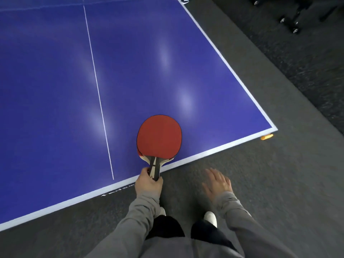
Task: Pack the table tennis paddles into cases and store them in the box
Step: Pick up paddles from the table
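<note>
Clearly, the left hand [149,185] has its fingers curled round the handles of the table tennis paddles [159,137], two stacked blades whose red faces lie just ahead of the grip on the blue table [55,71], close to its white near edge. Well to the right of that grip, the right hand [216,183] hangs over the dark floor [260,174] with fingers spread and holding nothing. Farther right of the grip, an orange object [266,136] peeks from under the table's corner.
</note>
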The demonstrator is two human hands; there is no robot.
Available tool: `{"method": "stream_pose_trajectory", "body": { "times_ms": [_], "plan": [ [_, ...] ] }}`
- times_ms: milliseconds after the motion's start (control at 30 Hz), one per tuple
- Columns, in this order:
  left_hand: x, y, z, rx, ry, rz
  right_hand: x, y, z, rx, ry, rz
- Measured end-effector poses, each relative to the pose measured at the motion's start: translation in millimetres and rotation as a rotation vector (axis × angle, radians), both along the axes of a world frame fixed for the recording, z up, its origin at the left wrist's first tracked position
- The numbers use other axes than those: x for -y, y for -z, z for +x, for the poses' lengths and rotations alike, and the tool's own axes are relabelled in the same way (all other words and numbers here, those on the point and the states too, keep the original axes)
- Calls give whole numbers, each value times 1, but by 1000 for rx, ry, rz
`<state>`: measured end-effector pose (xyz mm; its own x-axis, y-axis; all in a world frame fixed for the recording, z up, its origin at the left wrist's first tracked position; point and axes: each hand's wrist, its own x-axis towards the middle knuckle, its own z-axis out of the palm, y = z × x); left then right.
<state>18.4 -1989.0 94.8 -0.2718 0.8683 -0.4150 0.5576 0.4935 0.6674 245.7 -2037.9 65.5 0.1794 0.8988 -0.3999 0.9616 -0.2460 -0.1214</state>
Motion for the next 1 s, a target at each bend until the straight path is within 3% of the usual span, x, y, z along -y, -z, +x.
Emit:
{"method": "stream_pose_trajectory", "body": {
  "times_ms": [167, 667, 1000],
  "plan": [
    [18, 1, 56, -11, 45, -17, 33, 5, 48, -28, 56, -7],
    [96, -1, 348, 19, 218, -9, 178, 8, 324, -45, 369, -55],
    [35, 10, 485, 7, 352, 24, 119, 18, 436, -83, 416, -74]
  ]
}}
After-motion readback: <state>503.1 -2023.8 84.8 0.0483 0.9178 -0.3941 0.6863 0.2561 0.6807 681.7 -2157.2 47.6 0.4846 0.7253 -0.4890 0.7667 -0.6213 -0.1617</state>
